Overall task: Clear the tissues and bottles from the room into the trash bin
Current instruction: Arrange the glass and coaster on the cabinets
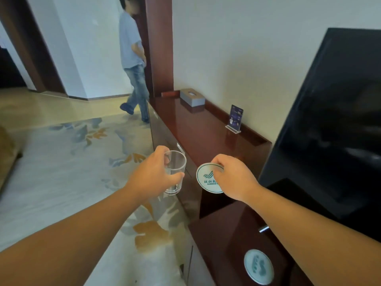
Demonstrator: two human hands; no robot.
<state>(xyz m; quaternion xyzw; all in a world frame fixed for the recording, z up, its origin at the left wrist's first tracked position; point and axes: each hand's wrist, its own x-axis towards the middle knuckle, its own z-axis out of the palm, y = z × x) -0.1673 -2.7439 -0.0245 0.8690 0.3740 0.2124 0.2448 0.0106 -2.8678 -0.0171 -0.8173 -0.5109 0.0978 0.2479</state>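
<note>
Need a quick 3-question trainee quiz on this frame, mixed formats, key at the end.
1. True or false: the left hand grips a plastic bottle.
2. The right hand pinches: A) a tissue, B) a round coaster, C) a remote.
3. Fill in: the grey box at the far end of the sideboard is a ___ box.
Key: 1 false, it grips a clear drinking glass. 2 B. 3 tissue.

The left grip (152, 172) holds a clear glass (177, 162); the right grip (235, 178) pinches a round coaster (206, 179) by the sideboard (206, 129).
</note>
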